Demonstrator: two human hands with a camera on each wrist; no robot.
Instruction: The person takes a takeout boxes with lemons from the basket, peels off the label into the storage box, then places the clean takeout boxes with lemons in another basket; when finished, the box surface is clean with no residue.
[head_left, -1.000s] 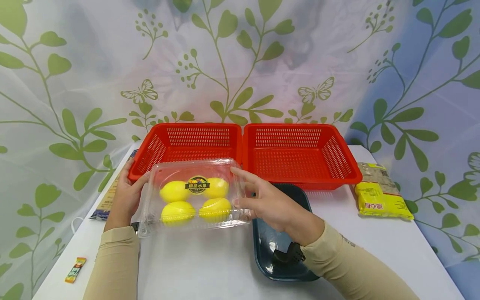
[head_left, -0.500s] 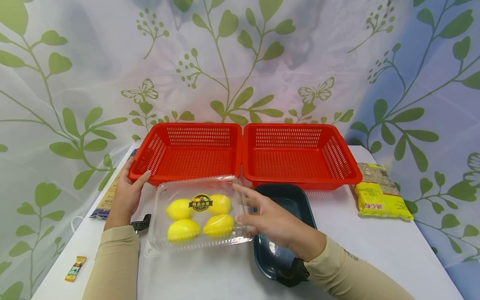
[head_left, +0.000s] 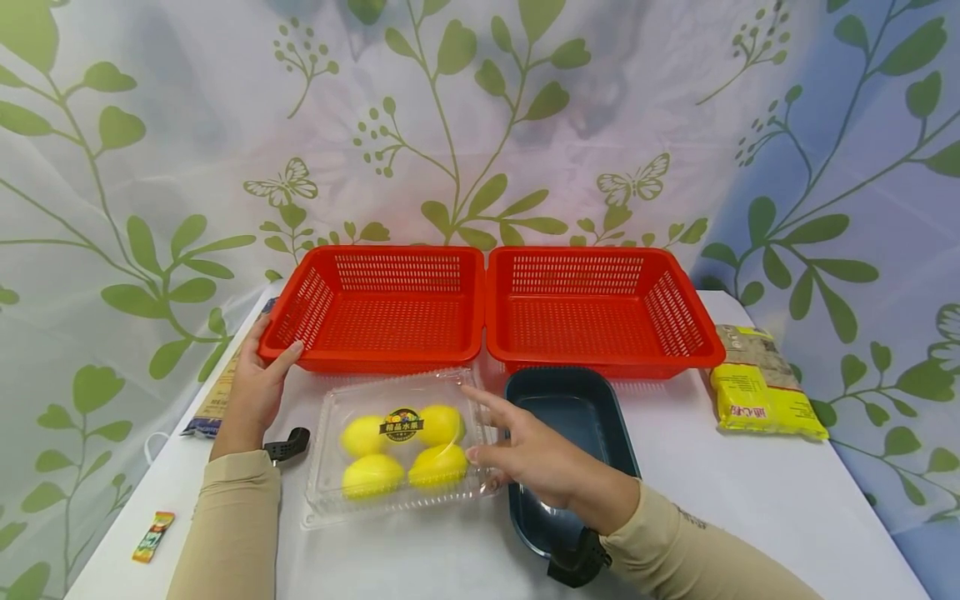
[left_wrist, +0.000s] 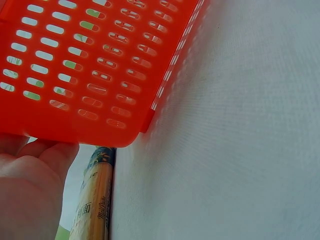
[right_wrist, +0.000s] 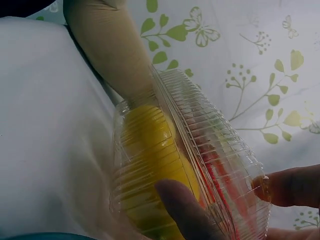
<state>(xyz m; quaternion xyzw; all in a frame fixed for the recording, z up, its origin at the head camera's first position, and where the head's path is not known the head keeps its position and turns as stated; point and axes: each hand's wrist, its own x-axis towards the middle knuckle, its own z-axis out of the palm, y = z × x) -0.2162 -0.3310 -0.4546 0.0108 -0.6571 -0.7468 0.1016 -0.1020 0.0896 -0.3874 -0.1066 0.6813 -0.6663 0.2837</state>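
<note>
My left hand (head_left: 257, 392) grips the front left corner of the left red plastic basket (head_left: 390, 360), its thumb over the rim. In the left wrist view its fingers meet the rim of the slotted basket wall (left_wrist: 80, 117). My right hand (head_left: 547, 462) holds the right end of a clear plastic clamshell box (head_left: 438, 390) with several yellow lemons (head_left: 372, 475) inside. A black label (head_left: 401, 425) marks the lid, which is closed. In the right wrist view the thumb (right_wrist: 177, 205) and a finger (right_wrist: 290, 185) press the box's sides. Whether the box touches the table cannot be told.
Another red basket (head_left: 600, 360) stands right beside the first. A dark blue tray (head_left: 626, 442) lies under my right forearm. A yellow bag (head_left: 761, 392) is at the right edge, a brown-and-blue packet (head_left: 206, 417) at the left. A small wrapped snack (head_left: 153, 537) lies front left.
My right hand has brought the lemon box down and towards me, away from the left basket's front. The left hand has stayed at the basket corner, its thumb now seen on the rim.
</note>
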